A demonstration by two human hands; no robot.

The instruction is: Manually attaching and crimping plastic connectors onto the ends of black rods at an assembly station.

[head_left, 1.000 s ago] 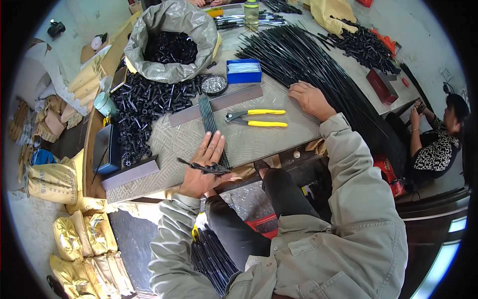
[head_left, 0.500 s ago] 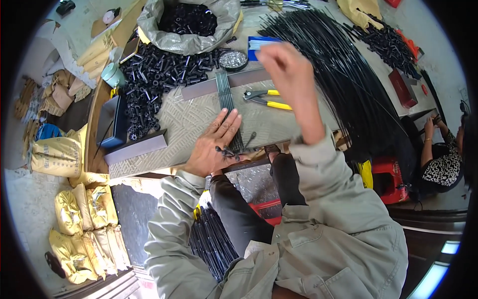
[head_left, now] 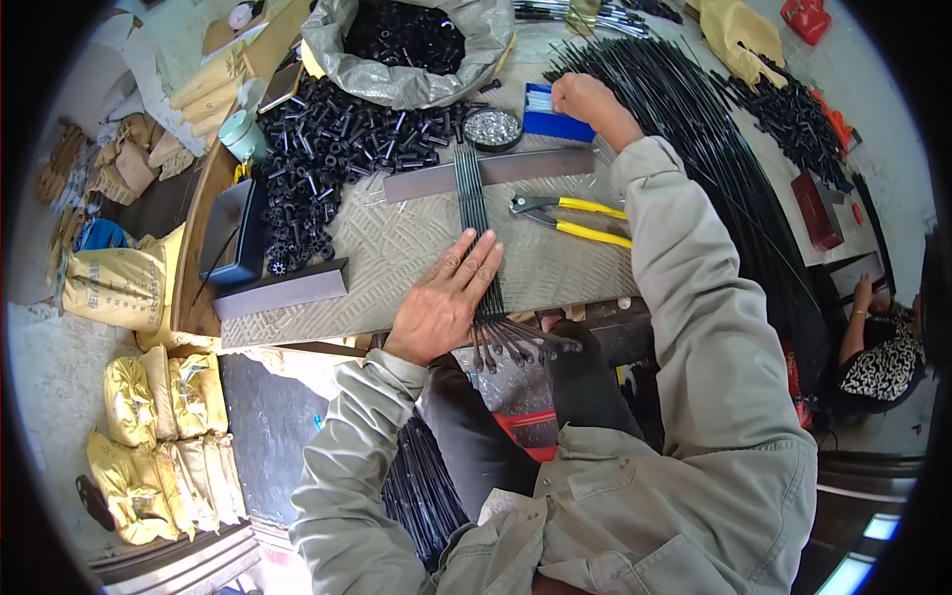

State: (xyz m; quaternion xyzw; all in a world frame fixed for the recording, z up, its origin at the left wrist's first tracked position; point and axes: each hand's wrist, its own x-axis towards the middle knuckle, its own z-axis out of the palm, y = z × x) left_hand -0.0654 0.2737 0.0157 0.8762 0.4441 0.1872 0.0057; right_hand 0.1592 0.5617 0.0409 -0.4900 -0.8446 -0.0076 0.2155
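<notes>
R hand point(head_left: 580, 97) has gone from mid-air over the bench, half a sec ago, out to the small blue open box point(head_left: 555, 111) at the far edge; it's now curled loosely, fingertips down in the box. Can't tell what, if anything, it's pinching. L hand point(head_left: 444, 299) hasn't shifted: flat, fingers together and stretched out, palm pressing on the row of thin black rods point(head_left: 474, 203) laid side by side across the grey ribbed metal plate point(head_left: 397, 248). Far ends of the rods butt up against a flat grey metal bar point(head_left: 496, 171); near ends stick out past the plate's front edge, over the person's lap, w/ small dark caps on them.

Just right of the rods, yellow-handled pliers point(head_left: 570, 218) lie on the plate, jaws toward the rods, untouched. Round shallow tin of small shiny bits point(head_left: 493, 127) sits just beside the blue box, near the bar. Loose heap of short black plastic tubes point(head_left: 332, 139) spreads over the far-left of the bench, below a grey plastic sack point(head_left: 407, 84) full of the same. Big sheaf of long black rods point(head_left: 714, 169) runs down the right side, under the R sleeve. Another person point(head_left: 878, 347) sits low at far right.
</notes>
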